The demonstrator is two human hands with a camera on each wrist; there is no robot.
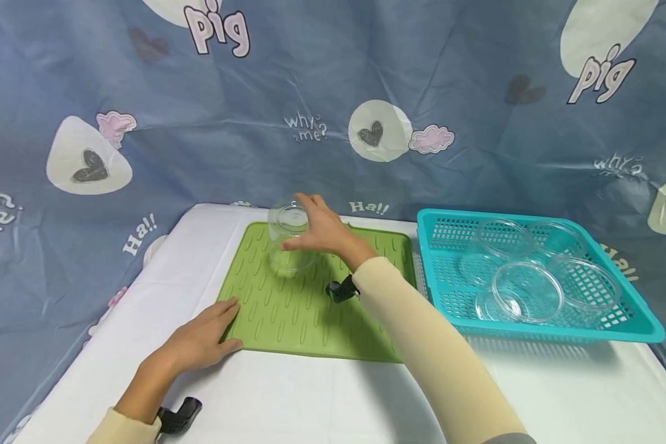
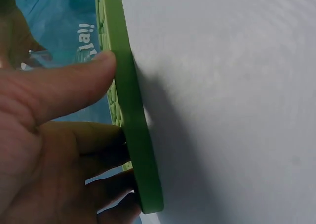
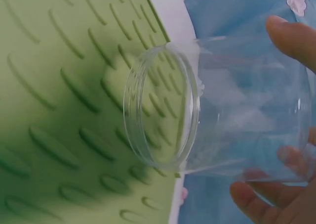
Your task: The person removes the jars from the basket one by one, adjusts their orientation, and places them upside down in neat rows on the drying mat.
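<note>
My right hand (image 1: 326, 229) holds a clear jar (image 1: 278, 243) upside down at the far left part of a green ribbed mat (image 1: 285, 327). In the right wrist view, the thumb and fingers are spread round the base of the jar (image 3: 232, 110), and its ringed mouth is turned toward the mat. My left hand (image 1: 204, 336) rests on the near left corner of the mat. Its thumb touches the mat's green edge (image 2: 129, 85) in the left wrist view, with the other fingers along the corner.
To the right stands a turquoise plastic basket (image 1: 533, 331) with several clear jars (image 1: 527, 293) in it, mouths upward. A white cloth (image 1: 305, 401) covers the table under the mat. Behind it hangs a blue printed curtain (image 1: 322, 80).
</note>
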